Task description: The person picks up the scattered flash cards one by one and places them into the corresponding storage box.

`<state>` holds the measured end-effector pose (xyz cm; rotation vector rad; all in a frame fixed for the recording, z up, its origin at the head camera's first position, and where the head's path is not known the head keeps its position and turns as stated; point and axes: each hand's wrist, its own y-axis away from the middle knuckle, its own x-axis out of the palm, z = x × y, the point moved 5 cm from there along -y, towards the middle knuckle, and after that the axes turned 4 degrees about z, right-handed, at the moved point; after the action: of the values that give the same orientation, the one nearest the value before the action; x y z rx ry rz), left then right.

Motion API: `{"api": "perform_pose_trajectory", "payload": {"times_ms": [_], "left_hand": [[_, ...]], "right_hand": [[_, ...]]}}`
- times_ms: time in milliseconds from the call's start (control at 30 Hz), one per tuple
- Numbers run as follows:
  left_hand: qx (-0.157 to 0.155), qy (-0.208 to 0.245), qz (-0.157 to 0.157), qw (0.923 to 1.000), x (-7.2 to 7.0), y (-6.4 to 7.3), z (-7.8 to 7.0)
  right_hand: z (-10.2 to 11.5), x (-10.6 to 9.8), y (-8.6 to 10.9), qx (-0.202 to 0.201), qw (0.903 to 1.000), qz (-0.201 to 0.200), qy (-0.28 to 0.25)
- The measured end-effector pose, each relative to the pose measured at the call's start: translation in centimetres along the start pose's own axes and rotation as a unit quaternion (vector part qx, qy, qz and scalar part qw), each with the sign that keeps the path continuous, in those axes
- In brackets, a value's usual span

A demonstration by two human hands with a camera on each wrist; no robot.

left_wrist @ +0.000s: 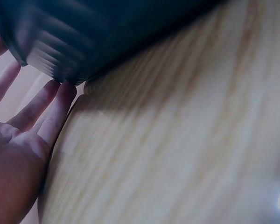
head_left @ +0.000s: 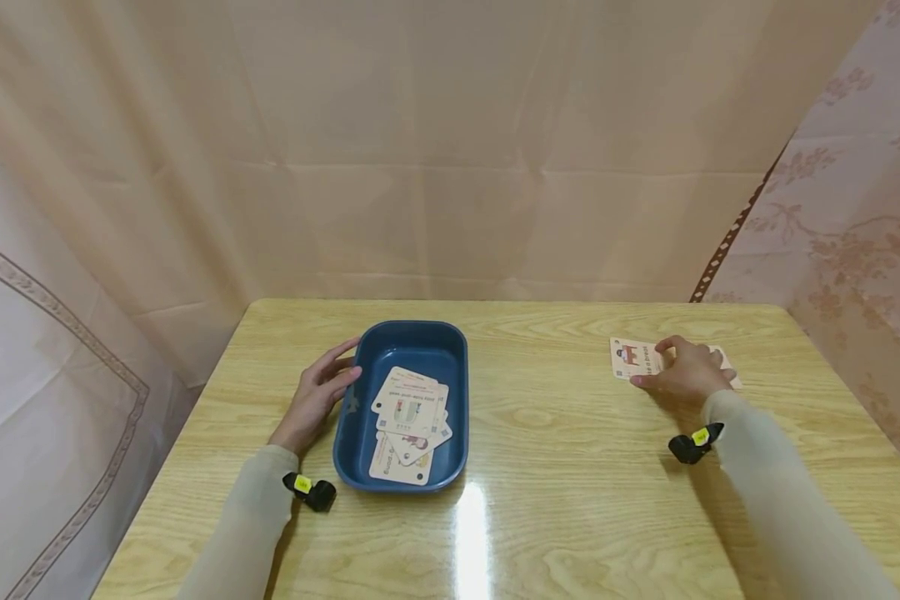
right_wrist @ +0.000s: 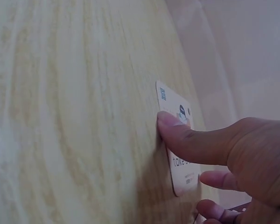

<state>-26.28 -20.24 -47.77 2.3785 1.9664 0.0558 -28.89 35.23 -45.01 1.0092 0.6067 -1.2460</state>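
Note:
My left hand [head_left: 317, 398] is at the left side of a blue tray [head_left: 457, 400], its extended fingers touching the outer wall, as the left wrist view also shows. Inside the tray lies a loose pile of printed picture cards [head_left: 408, 408], overlapping at different angles. At the table's right side, my right hand [head_left: 686, 371] pinches a card [head_left: 630, 358] by opposite edges, thumb on the near edge and fingers at the far one. This card [right_wrist: 179, 175] bears a small picture and printed words. A second card [head_left: 726, 367] shows partly from behind the right hand.
Everything stands on a light wood-grain table [head_left: 555, 433]. A beige curtain [head_left: 420, 167] hangs behind its far edge, with a white cloth [head_left: 45, 400] at the left and a flowered one [head_left: 862, 250] at the right.

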Motion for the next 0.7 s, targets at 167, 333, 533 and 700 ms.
{"api": "perform_pose_trajectory", "payload": {"times_ms": [167, 333, 533, 700], "left_hand": [[0.001, 0.001, -0.003, 1.0000, 0.0, 0.1, -0.1], [0.003, 0.001, -0.002, 1.0000, 0.1, 0.1, -0.2], [0.003, 0.000, -0.002, 1.0000, 0.1, 0.1, -0.2], [0.005, -0.001, -0.002, 1.0000, 0.2, 0.2, -0.3]], "right_hand": [[0.1, -0.1, -0.1, 0.006, 0.9998, 0.013, 0.013], [0.1, -0.2, -0.3, 0.011, 0.9996, 0.021, 0.017], [0.0, -0.4, -0.8, 0.011, 0.9993, 0.031, 0.018], [0.0, -0.6, -1.3, 0.010, 0.9989, 0.041, 0.018]]}}
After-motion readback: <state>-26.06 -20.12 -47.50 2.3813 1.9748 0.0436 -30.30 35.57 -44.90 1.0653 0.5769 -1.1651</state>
